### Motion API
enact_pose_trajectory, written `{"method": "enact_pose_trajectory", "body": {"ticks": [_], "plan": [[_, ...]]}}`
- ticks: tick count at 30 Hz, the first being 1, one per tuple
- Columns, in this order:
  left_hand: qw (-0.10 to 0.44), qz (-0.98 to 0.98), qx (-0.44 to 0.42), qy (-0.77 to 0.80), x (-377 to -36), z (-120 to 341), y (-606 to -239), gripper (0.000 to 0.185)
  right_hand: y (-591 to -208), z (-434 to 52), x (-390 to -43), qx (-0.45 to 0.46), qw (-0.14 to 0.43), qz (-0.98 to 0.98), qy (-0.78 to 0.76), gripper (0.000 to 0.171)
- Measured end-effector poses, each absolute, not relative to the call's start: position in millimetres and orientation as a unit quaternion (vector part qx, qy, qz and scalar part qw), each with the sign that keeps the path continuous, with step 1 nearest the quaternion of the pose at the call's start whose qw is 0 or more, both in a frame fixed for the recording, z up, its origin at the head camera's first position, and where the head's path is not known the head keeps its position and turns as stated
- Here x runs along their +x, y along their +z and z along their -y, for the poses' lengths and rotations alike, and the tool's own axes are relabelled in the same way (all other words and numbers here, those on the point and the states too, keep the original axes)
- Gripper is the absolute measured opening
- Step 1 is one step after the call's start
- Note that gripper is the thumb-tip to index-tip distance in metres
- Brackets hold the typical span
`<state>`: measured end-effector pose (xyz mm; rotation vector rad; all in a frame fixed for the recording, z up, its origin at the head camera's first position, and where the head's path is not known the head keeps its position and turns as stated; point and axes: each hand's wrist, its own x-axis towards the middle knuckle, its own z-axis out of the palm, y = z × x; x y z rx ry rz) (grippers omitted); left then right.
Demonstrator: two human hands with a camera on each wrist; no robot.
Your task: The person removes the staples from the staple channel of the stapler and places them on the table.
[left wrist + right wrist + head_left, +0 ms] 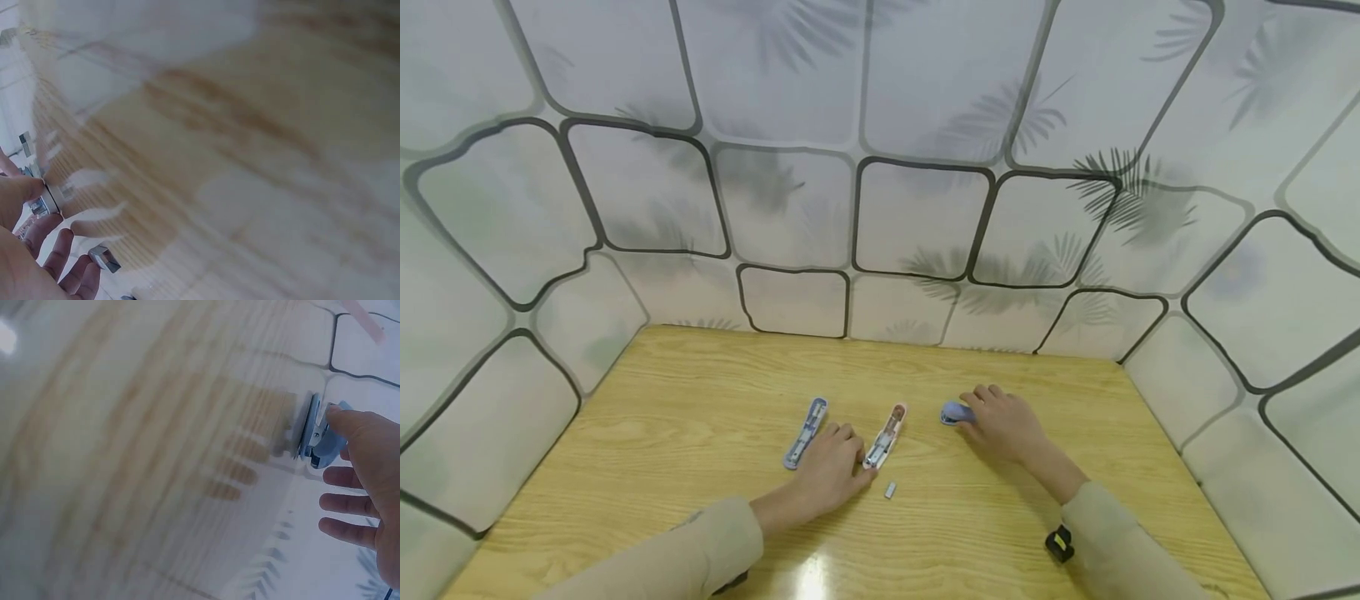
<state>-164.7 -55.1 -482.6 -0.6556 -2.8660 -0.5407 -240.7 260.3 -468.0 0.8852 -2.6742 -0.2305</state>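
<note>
Wooden table [700, 417] boxed in by white leaf-print panels [917, 217], largest to smallest from there. My left hand [827, 471] lies between two opened staplers: blue stapler [806, 432] just beside my knuckles, pink stapler [886, 436] pinched at its near end by thumb and fingertip, as the left wrist view shows. My right hand [1003, 425] sits further right, thumb on a small blue stapler [953, 412], other fingers relaxed and straight, so not really gripping. Tiny staple block [890, 490] lies loose near the pink one. Looks like the loading step; next move probably calls for steadying the pink stapler and picking up that block
</note>
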Motion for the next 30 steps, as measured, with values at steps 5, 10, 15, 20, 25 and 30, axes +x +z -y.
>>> {"method": "enact_pose_trajectory", "body": {"ticks": [5, 10, 15, 20, 25, 30], "plan": [[0.081, 0.955, -0.224, -0.177, -163.7, 55.8, -482.7, 0.028, -469.6, -259.6, -241.0, 0.309, 0.153, 0.936, -0.065, 0.039], [0.083, 0.954, -0.228, -0.177, -162.9, 56.5, -482.5, 0.028, -469.9, -258.5, -240.8, 0.309, 0.154, 0.937, -0.058, 0.035], [0.08, 0.952, -0.23, -0.187, -163.5, 56.8, -483.2, 0.028, -469.8, -260.0, -239.8, 0.308, 0.154, 0.937, -0.057, 0.033], [0.076, 0.948, -0.228, -0.21, -164.2, 57.7, -486.3, 0.028, -468.6, -265.1, -235.3, 0.312, 0.157, 0.935, -0.06, 0.033], [0.086, 0.947, -0.221, -0.216, -163.1, 57.3, -484.4, 0.028, -469.3, -271.9, -227.9, 0.32, 0.161, 0.933, -0.043, 0.033], [0.114, 0.943, -0.233, -0.207, -160.5, 53.0, -476.6, 0.028, -470.3, -278.7, -221.3, 0.337, 0.16, 0.928, -0.015, 0.033]]}}
